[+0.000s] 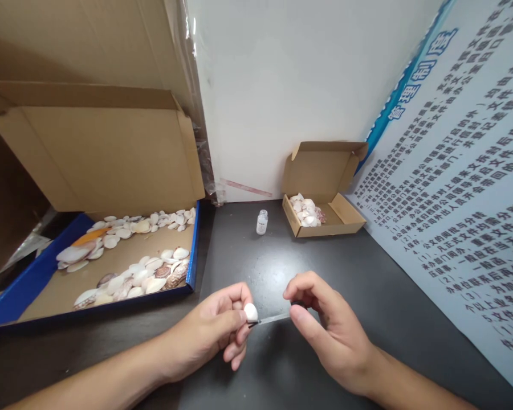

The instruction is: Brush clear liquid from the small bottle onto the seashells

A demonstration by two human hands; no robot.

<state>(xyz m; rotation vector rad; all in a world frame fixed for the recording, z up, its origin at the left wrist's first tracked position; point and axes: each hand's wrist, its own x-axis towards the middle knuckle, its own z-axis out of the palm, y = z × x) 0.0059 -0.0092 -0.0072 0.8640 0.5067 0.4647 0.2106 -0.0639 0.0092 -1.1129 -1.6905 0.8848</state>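
My left hand [228, 324] pinches a small white shell [251, 312] between thumb and index finger, low in the middle of the view. To its right, my right hand [320, 322] grips the dark end of a thin brush-like applicator [276, 319], whose clear stem points left. The dark tip of the stem lies at the lower edge of the white shell. Farther back on the dark table stands a small open glass bottle [262, 222] with a label.
On the left, an open blue-edged box [192, 250] holds many shells in two groups. A small cardboard box [331, 229] at the back right holds more shells on its left side. A white panel [282, 85] rises behind, and a printed poster [461, 171] stands right.
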